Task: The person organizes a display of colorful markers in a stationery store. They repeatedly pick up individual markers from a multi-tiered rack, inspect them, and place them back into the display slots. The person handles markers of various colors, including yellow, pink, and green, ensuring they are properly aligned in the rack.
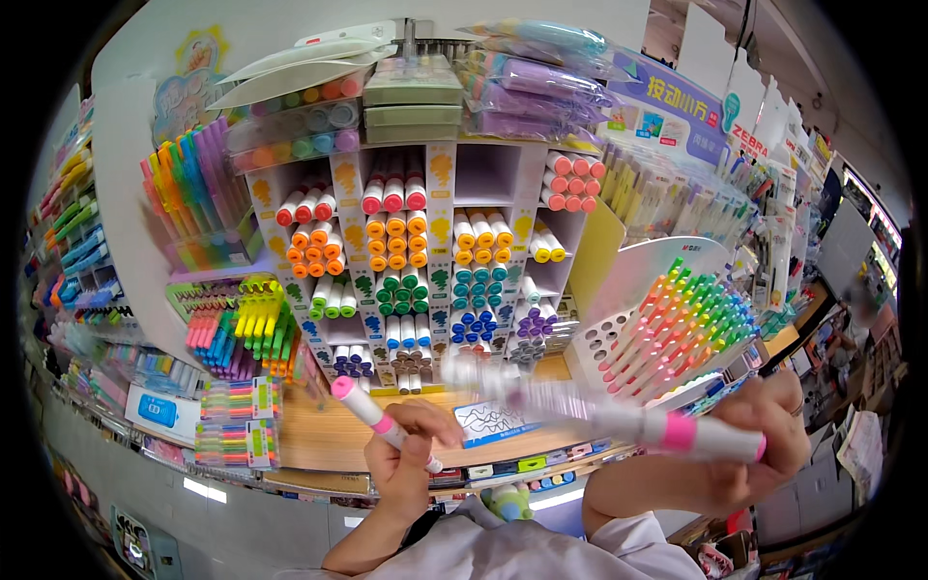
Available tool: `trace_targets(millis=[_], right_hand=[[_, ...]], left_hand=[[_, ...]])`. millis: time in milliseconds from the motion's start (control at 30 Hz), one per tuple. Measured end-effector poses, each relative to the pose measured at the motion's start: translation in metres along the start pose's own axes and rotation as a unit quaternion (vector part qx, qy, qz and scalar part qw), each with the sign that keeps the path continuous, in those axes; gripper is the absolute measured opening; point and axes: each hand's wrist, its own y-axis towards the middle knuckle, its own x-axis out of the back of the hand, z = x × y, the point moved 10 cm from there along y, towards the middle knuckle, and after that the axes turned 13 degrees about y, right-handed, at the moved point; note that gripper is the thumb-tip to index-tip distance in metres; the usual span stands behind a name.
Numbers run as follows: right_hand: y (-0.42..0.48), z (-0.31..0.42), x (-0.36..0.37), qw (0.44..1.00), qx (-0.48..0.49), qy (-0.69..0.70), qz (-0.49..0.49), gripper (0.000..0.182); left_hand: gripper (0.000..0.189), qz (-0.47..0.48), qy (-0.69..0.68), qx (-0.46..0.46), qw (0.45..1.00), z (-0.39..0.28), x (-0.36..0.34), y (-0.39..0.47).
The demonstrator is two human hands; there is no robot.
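Observation:
My left hand (403, 451) grips a white marker (357, 399) with a pink end and a pink band. It slants up and left above the wooden counter (319, 428). On the right, my right hand (765, 435) is raised and closed around another white marker (714, 438) with a pink band. A blurred, whitish, partly see-through length (558, 406) runs from this marker toward the rack; motion blur hides what it is. Beyond both hands stands a compartment rack (486, 154) of white-bodied markers, including orange markers (396, 241) and blue markers (473, 328) sorted by colour.
Beneath the blur lies a scribbled test card (496, 422). A tiered pen stand (598, 348) is at right. Highlighter packs (235, 442) lie at left near the counter's front, below hanging pens (259, 312). Plastic-wrapped purple packs (540, 83) sit atop the rack.

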Motion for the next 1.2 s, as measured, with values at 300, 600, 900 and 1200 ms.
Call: trace_targets(millis=[300,600,900,1200], right_hand=[[-0.027,-0.068,-0.06,0.91,-0.3,0.262,0.117,0.015],[-0.098,-0.137,-0.112,0.748,-0.561,0.356,0.003,0.021],[-0.081,-0.097,-0.152,0.91,-0.358,0.196,0.072,0.032],[0.025,-0.106,-0.058,0.958,-0.161,-0.199,-0.131,0.02]], left_hand=[[0.06,0.372,-0.319,0.353,0.797,0.03,-0.096,-0.051],[0.053,0.259,-0.206,0.441,0.834,0.051,-0.081,-0.044],[0.022,0.178,-0.168,0.393,0.886,0.083,-0.04,-0.05],[0.019,0.173,-0.093,0.247,0.949,0.09,0.03,-0.03]])
